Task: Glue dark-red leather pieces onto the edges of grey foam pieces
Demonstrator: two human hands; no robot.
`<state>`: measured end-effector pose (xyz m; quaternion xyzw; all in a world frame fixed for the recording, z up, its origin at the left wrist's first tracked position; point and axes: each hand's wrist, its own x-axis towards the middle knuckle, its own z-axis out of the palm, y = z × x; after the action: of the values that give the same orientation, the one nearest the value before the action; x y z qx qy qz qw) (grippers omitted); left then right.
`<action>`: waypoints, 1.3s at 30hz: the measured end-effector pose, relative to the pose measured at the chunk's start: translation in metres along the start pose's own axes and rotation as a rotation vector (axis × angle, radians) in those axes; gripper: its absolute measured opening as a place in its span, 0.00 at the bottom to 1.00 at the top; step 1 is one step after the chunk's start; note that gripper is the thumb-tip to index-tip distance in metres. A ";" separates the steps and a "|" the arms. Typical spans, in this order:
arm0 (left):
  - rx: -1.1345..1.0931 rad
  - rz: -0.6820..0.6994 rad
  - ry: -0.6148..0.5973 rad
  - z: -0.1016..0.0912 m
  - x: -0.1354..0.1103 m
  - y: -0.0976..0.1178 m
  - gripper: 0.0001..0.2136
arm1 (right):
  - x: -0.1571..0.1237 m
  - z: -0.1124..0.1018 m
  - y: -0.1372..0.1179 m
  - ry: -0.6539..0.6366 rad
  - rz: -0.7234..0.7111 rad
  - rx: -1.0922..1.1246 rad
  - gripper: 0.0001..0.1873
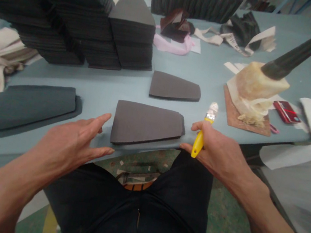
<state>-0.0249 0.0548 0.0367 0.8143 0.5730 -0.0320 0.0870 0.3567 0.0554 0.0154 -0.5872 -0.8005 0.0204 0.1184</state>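
Your left hand was open with the fingers spread, at the near edge of the blue table, just beside the left end of the grey tapered piece. I cannot tell whether it touched the piece. Your right hand was closed around the yellow-handled brush, bristles pointing away, just beside the piece's right end. A second grey piece lay beyond, tall dark stacks stood behind, and a glue-crusted block sat to the right.

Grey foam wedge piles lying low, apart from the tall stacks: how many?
3: one grey foam wedge pile at the near edge, one behind it, one at left. More sheets may be hidden beneath.
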 end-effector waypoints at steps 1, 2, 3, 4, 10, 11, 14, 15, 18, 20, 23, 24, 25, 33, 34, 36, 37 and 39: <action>-0.022 0.013 0.051 -0.004 -0.001 -0.002 0.33 | -0.001 -0.004 0.000 0.042 0.013 0.011 0.18; -0.049 0.026 0.103 -0.007 0.000 -0.001 0.31 | 0.000 -0.006 -0.002 0.082 0.020 0.041 0.17; -0.078 0.044 0.151 -0.009 0.004 0.001 0.28 | 0.003 -0.007 -0.005 0.124 0.017 0.092 0.14; -0.106 0.068 0.190 -0.009 0.011 0.006 0.25 | 0.008 -0.006 -0.009 0.168 0.005 0.161 0.12; -0.178 0.222 0.371 0.014 0.068 0.052 0.21 | 0.052 0.024 -0.050 0.316 -0.108 0.524 0.05; -0.180 0.234 0.387 0.020 0.075 0.057 0.20 | 0.058 0.030 -0.055 0.308 -0.110 0.551 0.05; -0.185 0.247 0.400 0.033 0.087 0.065 0.18 | 0.070 0.046 -0.065 0.265 -0.105 0.579 0.06; -0.184 0.247 0.400 0.035 0.089 0.065 0.17 | 0.073 0.050 -0.066 0.250 -0.101 0.572 0.06; -0.174 0.260 0.405 0.040 0.091 0.062 0.15 | 0.076 0.059 -0.067 0.226 -0.107 0.540 0.05; -0.171 0.280 0.414 0.041 0.091 0.061 0.15 | 0.076 0.062 -0.066 0.225 -0.120 0.513 0.05; -0.171 0.298 0.434 0.043 0.091 0.061 0.16 | 0.076 0.064 -0.066 0.209 -0.145 0.446 0.05; -0.175 0.300 0.439 0.043 0.091 0.062 0.16 | 0.075 0.064 -0.066 0.202 -0.153 0.419 0.06; -0.182 0.302 0.441 0.043 0.092 0.062 0.16 | 0.075 0.064 -0.067 0.193 -0.162 0.395 0.06; -0.234 0.301 0.460 0.047 0.093 0.063 0.17 | 0.075 0.066 -0.068 0.212 -0.214 0.337 0.10; -0.222 0.290 0.464 0.048 0.093 0.064 0.17 | 0.076 0.067 -0.068 0.208 -0.218 0.339 0.11; -0.185 0.261 0.466 0.048 0.092 0.066 0.17 | 0.075 0.068 -0.068 0.195 -0.221 0.333 0.11; -0.164 0.250 0.463 0.048 0.092 0.067 0.16 | 0.075 0.069 -0.068 0.191 -0.222 0.331 0.11; -0.134 0.241 0.454 0.047 0.091 0.067 0.15 | 0.074 0.070 -0.068 0.205 -0.229 0.341 0.11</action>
<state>0.0717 0.1086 -0.0166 0.8555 0.4775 0.2000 0.0133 0.2571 0.1119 -0.0282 -0.4631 -0.8305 0.0820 0.2983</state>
